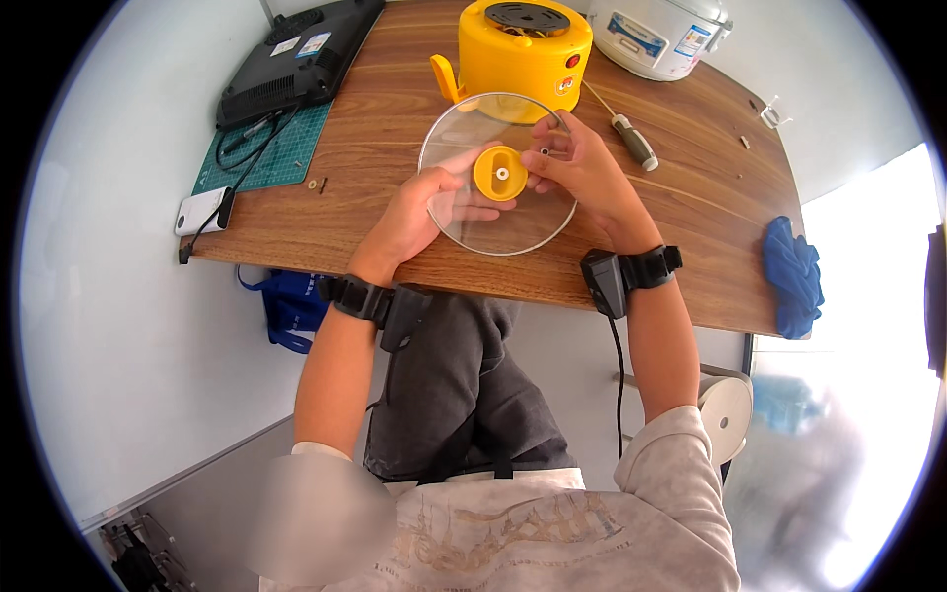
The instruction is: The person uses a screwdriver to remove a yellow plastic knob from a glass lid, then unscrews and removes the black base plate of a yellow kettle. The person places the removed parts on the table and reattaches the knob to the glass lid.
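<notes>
A round clear glass lid (498, 237) with a pale metal rim is held over the front part of the table. At its middle sits a round yellow knob (486, 190), its hollow side facing up, with a small white post in its centre. My left hand (426, 202) grips the lid from the left, thumb above and fingers spread under the glass. My right hand (577, 168) is pinched at the knob's right edge, the thumb touching it. Between its fingers shows a small dark ring-like part (545, 151), too small to name.
Behind the lid stands a yellow electric cooker base (513, 59), with a screwdriver (633, 143) to its right and a white rice cooker (656, 39) beyond. On the left are a black laptop-like device (296, 69), green cutting mat (256, 168) and cable. A blue cloth (792, 276) hangs over the right edge.
</notes>
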The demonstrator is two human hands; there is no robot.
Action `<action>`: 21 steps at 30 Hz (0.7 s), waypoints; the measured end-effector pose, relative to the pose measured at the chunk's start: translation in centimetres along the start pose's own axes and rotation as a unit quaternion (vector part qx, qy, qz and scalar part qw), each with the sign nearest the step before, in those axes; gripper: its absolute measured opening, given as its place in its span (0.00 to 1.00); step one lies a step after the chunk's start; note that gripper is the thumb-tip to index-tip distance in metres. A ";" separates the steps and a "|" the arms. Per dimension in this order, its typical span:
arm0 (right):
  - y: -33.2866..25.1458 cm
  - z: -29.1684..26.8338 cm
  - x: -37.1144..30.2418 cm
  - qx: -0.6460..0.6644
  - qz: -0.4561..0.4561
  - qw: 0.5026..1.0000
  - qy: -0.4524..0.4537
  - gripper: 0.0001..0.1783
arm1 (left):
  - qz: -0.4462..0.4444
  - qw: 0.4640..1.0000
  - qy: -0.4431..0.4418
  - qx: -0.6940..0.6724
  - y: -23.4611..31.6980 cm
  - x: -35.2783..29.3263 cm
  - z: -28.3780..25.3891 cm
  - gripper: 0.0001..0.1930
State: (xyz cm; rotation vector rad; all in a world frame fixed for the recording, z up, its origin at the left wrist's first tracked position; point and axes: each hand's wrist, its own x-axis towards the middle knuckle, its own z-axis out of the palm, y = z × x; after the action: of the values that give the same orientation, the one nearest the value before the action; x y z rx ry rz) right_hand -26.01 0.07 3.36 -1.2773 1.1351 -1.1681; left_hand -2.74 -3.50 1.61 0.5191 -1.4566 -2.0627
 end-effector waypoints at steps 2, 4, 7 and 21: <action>0.0 0.0 0.0 -0.004 0.001 1.000 0.000 0.20 | 0.002 1.000 -0.002 -0.002 -0.1 0.0 -0.1 0.35; 0.0 -0.1 0.0 -0.011 0.003 1.000 0.000 0.20 | 0.002 1.000 -0.002 -0.003 -0.2 0.1 -0.2 0.35; 0.0 0.0 0.0 0.001 0.001 1.000 0.000 0.21 | -0.001 1.000 -0.002 -0.005 -0.2 0.1 -0.2 0.35; -1.0 0.3 -0.1 -0.018 0.058 0.998 0.016 0.28 | 0.007 0.997 -0.029 -0.070 -0.6 0.1 -0.9 0.33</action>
State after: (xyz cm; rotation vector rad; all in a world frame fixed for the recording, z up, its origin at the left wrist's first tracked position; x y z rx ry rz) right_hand -25.72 0.24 4.33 -1.2064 1.2420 -1.0912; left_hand -2.36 -4.10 0.77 0.3941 -1.3317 -2.1660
